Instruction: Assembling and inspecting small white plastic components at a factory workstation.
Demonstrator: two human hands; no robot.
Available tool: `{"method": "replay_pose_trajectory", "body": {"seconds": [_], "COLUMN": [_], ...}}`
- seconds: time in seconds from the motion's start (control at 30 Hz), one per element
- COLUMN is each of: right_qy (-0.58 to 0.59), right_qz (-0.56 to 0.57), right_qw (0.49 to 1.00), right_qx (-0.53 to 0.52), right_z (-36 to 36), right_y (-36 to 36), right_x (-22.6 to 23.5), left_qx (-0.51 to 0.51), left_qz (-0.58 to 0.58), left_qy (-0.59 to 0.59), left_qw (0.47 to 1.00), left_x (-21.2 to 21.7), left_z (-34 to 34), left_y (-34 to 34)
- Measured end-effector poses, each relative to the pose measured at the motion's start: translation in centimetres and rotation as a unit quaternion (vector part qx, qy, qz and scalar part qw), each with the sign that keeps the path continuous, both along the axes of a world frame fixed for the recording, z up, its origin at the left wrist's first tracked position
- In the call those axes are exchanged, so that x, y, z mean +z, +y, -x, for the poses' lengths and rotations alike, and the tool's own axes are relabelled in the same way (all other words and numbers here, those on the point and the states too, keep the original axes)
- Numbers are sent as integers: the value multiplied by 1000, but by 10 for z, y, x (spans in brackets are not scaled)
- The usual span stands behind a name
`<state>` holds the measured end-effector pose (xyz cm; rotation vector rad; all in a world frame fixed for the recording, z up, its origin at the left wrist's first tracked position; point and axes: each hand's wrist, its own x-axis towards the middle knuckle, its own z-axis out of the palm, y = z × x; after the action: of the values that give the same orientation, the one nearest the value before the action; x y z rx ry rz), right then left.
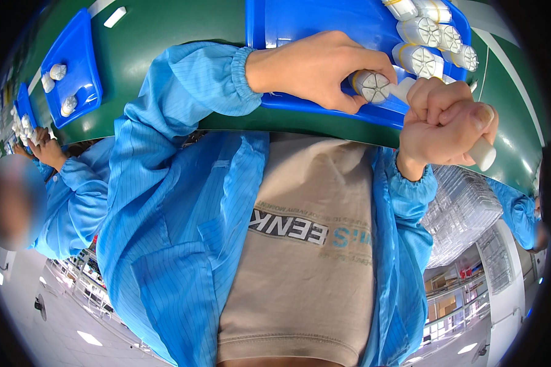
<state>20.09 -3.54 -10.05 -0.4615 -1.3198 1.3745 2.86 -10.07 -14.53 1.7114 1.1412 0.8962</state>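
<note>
My left hand (327, 70) curls its thumb and fingers around a white bundle (371, 86) with a yellow band; its round end shows wedge-shaped segments. That hand is over the near edge of a large blue tray (324, 109). To its right, my right hand (447, 116) is closed in a fist around a white rod (483, 154), whose rounded end sticks out below the thumb. Another white piece (403, 89) shows between the two hands; whether it belongs to the rod I cannot tell. Several similar banded bundles (420, 32) lie in the tray's right part.
The green table (190, 24) carries a loose white piece (114, 17) and a smaller blue tray (82, 55) with a few white bundles at left. A co-worker's hands (46, 148) handle white pieces further left. Clear plastic-wrapped stacks (462, 208) stand right, below the table edge.
</note>
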Motion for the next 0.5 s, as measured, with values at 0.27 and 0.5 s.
{"method": "replay_pose_trajectory", "body": {"seconds": [0.27,0.5], "right_qy": [-51,-52], "right_qz": [-66,-63], "right_qw": [996,995], "right_qx": [-25,-56], "right_z": [3,6], "right_y": [0,-5], "right_x": [-2,-3], "left_qx": [2,13], "left_qz": [-11,-37], "left_qy": [13,18], "left_qw": [1000,999], "left_x": [-2,-7], "left_z": [-3,-4], "left_y": [-1,-2]}}
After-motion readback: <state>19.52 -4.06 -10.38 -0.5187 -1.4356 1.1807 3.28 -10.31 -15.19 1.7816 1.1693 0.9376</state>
